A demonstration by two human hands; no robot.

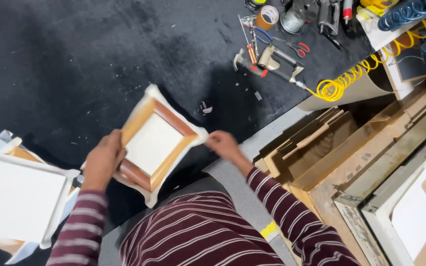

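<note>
Left hand (103,158) clamped round the lower left edge of the small wooden frame (155,143), fingers curled over the bar, and that looks like the anchor, pinning the piece flat against the black work surface (75,64) so it cannot slide. Right hand (221,143) closed in a pinch on the corner of the white canvas (153,142) that pokes out past the frame at its right corner, just right of frame centre; the pull seems to run outward, away from the left hand, likely to draw the cloth taut over the wood. The frame sits turned like a diamond in the middle of the picture, back side up, white cloth showing inside it and spilling beyond every edge. Both forearms come up from the bottom in striped maroon sleeves (292,216), the left one rising nearly straight, the right one angling in from the lower right with the wrist bent toward the corner. Out at far left, a larger white stretched canvas (18,197) lies near the left elbow. Upper right of the frame, well apart from the hands, a staple gun (277,61) on a yellow coiled air hose (341,83), red-handled scissors (299,48) and a roll of tape (267,16). Lower right, stacked wooden frames (351,152).
</note>
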